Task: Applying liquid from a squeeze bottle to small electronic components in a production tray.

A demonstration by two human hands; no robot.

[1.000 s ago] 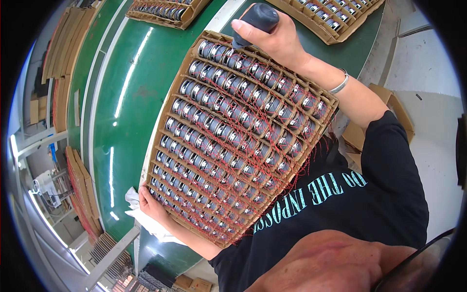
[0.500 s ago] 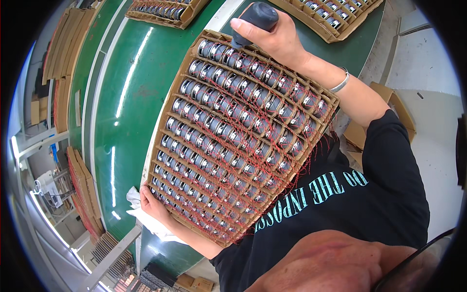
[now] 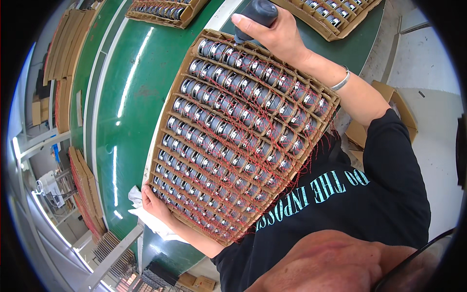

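Note:
My right hand is closed around a dark squeeze bottle, its narrow tip turned down over the far edge of a cardboard tray. Rows of small round parts with silver rims, dark grey bodies and thin red wires fill the tray, divided by cardboard strips. The tray lies tilted in front of my torso. My left hand grips its left near edge, the fingers partly hidden. Under that hand and wrist lies a white cloth. Whether any liquid leaves the bottle I cannot make out.
Beneath the tray runs a green worktable. Similar filled trays sit at the far left and far right. Cardboard sheets are stacked beyond the left side. On the floor at right stands an open carton.
My right hand and the bottle have shifted slightly, with the bottle's body a little higher and its tip still near the tray's far edge. The left hand stays at the tray's edge.

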